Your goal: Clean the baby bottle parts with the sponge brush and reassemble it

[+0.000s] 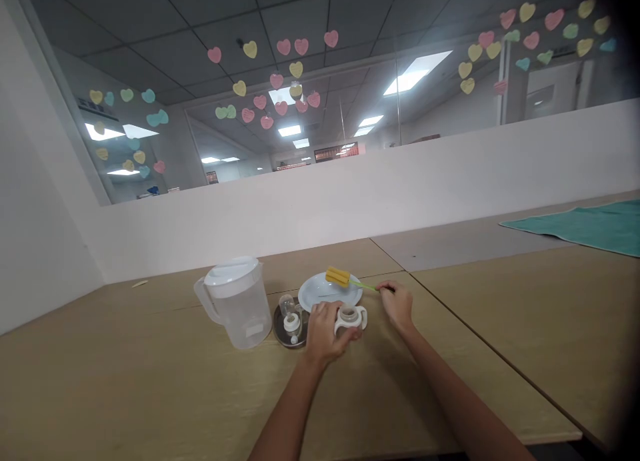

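Observation:
My left hand (324, 333) is wrapped round a baby bottle (349, 316) with white side handles; its mouth is uncovered and faces up. In my right hand (397, 304) is the thin green handle of a bottle brush with a yellow sponge head (338, 276). The sponge head is over a white plate (311, 292), and I cannot tell whether it touches it. Left of my left hand, a round dark metal tray (281, 333) bears a clear cap (287, 304), a white collar ring (291, 323) and other small bottle parts.
A clear plastic pitcher (245, 308) with a white lid stands left of the tray. At the far right lies a green cloth (585, 224). Seams run between the joined wooden tables (175, 374). Behind them is a white wall (300, 214) with a window above.

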`<state>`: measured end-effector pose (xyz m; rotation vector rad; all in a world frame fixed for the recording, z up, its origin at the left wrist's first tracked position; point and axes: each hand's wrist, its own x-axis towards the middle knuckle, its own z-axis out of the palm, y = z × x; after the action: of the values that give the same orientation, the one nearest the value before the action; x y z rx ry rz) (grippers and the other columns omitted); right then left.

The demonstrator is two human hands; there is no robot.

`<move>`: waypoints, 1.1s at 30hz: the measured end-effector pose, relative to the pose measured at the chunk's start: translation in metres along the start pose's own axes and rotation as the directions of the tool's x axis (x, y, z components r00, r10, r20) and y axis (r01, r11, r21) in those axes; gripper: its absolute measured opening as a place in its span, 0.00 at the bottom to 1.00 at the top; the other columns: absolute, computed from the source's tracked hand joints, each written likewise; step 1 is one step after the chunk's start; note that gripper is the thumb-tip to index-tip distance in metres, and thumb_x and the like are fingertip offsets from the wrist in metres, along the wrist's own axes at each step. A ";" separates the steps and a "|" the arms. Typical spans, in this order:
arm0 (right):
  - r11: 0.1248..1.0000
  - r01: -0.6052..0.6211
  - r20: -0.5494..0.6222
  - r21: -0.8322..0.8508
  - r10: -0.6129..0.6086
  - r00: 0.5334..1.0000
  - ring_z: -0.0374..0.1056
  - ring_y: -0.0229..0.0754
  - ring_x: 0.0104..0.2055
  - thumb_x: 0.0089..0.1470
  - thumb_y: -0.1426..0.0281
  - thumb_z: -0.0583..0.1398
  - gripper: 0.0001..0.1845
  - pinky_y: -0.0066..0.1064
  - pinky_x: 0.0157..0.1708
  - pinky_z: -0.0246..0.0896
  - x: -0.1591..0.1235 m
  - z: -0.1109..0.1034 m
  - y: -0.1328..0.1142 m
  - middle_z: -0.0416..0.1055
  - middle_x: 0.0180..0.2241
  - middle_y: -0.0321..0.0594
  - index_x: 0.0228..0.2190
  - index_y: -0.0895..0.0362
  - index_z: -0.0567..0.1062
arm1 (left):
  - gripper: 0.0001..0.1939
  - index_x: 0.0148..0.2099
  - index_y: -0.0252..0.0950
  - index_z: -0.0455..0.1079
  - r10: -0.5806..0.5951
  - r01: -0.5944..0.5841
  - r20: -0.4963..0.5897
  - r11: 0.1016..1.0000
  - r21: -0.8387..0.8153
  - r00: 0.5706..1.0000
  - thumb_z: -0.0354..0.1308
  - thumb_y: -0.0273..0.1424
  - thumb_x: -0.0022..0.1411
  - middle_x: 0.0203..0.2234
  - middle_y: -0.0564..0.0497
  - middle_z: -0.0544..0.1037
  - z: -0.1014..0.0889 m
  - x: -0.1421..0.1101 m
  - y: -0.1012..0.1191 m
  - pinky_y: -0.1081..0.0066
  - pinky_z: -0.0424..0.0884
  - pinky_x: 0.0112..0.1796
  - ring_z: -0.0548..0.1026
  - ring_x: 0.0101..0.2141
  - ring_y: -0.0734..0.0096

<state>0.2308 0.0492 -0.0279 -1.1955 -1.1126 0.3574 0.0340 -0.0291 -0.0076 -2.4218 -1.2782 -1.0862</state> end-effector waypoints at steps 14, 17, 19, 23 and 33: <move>0.852 -0.273 0.160 0.447 0.224 0.961 0.67 0.45 0.28 0.33 0.67 0.56 0.09 0.32 0.27 0.60 0.009 -0.002 -0.005 0.73 0.24 0.42 0.19 0.56 0.74 | 0.24 0.48 0.35 0.65 -0.251 0.218 -0.588 0.967 -0.129 0.769 0.57 0.45 0.54 0.39 0.44 0.73 -0.004 0.000 0.000 0.62 0.67 0.44 0.70 0.41 0.60; 0.831 -0.287 0.273 0.476 0.171 0.947 0.67 0.43 0.27 0.32 0.66 0.56 0.07 0.32 0.26 0.61 0.010 -0.002 -0.011 0.73 0.25 0.42 0.17 0.56 0.73 | 0.25 0.50 0.35 0.65 -0.272 0.328 -0.691 0.943 -0.053 0.670 0.59 0.45 0.54 0.41 0.43 0.70 -0.013 0.003 -0.013 0.62 0.66 0.47 0.69 0.44 0.60; 0.827 -0.298 0.327 0.477 0.148 0.933 0.66 0.42 0.27 0.31 0.67 0.58 0.07 0.32 0.26 0.60 0.008 -0.002 -0.015 0.73 0.24 0.42 0.17 0.57 0.74 | 0.26 0.50 0.35 0.65 -0.267 0.360 -0.708 0.933 -0.019 0.654 0.59 0.45 0.54 0.42 0.42 0.69 -0.016 0.003 -0.023 0.63 0.66 0.47 0.69 0.44 0.61; 0.868 -0.283 0.356 0.408 0.134 0.925 0.64 0.41 0.26 0.29 0.68 0.59 0.07 0.31 0.26 0.58 0.003 -0.003 -0.020 0.72 0.21 0.39 0.16 0.57 0.76 | 0.26 0.51 0.34 0.66 -0.218 0.341 -0.673 0.939 0.054 0.706 0.59 0.44 0.54 0.42 0.42 0.68 -0.015 0.001 -0.040 0.65 0.67 0.48 0.70 0.44 0.62; 0.941 0.180 0.167 0.286 -0.234 0.958 0.67 0.43 0.29 0.36 0.70 0.54 0.09 0.33 0.33 0.59 0.005 -0.013 -0.017 0.72 0.22 0.39 0.16 0.56 0.75 | 0.22 0.55 0.41 0.66 -0.042 0.179 -0.386 0.928 0.327 0.922 0.56 0.41 0.59 0.44 0.43 0.69 -0.016 -0.007 -0.060 0.64 0.65 0.51 0.68 0.49 0.62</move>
<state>0.2390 0.0392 -0.0101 -0.8060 -1.3059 0.4558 -0.0232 -0.0049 -0.0108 -1.7922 -1.3540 -1.1553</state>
